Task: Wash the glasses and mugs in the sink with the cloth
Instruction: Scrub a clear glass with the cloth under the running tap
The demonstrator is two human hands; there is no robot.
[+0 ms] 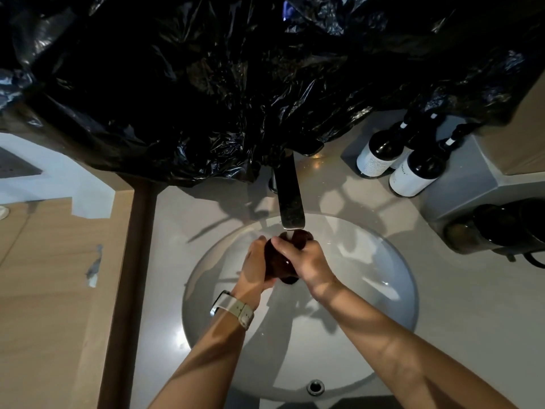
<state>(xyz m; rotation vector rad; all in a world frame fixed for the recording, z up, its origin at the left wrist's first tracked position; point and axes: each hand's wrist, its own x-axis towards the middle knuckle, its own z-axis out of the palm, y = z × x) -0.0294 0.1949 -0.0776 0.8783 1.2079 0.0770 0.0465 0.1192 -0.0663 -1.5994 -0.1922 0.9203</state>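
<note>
Over the round white sink (383,290), both my hands close on one dark brown object (280,265) held right under the spout of the tap (290,199). It looks like a dark glass or mug, possibly wrapped in dark cloth; I cannot tell which. My left hand (255,265) grips its left side and wears a pale watch strap at the wrist. My right hand (305,258) wraps over its top and right side. A thin stream of water falls from the spout onto it.
Crumpled black plastic sheeting (236,84) covers the wall behind the tap. Three dark bottles with white labels (410,169) stand at the back right. Dark mugs sit on a tray (501,228) at the right edge. A wooden counter (53,276) lies left.
</note>
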